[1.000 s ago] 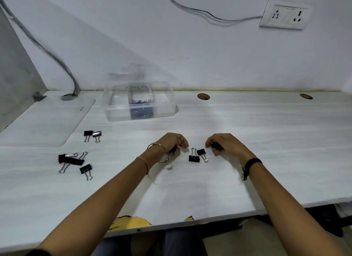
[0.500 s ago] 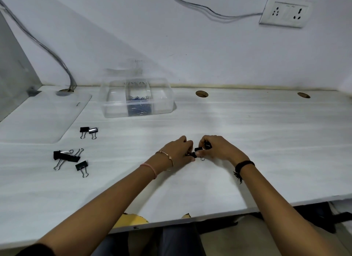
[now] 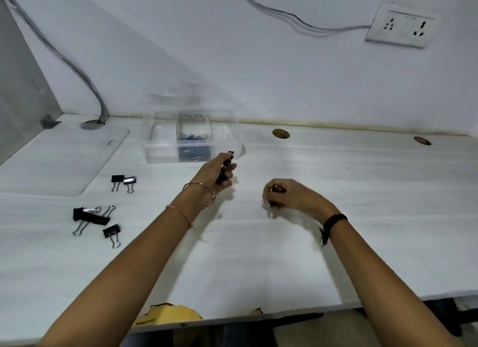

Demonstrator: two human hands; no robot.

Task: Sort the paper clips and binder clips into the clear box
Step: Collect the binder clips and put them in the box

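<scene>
Near edge of the white desk (image 3: 258, 269): both forearms reach in over it. Right hand (image 3: 287, 195), curled nearly closed just above the desk's middle, fingers pinched round sth small and dark w/ a metallic glint; looks like a binder clip, but too hidden to tell for sure. Left hand (image 3: 216, 172) sits farther in, raised, fingers wrapped tight round black binder clips (image 3: 224, 171), one poking out the top of the fist, just in front of the clear box's right end. Toward the left edge, loose binder clips lie flat: three in a near cluster (image 3: 94, 221), two side by side (image 3: 123, 181) farther back. Clear box (image 3: 160, 150) stands by the far edge, left of centre, lid off; blue paper clips (image 3: 192, 146) fill its middle compartment, side compartments look bare.
</scene>
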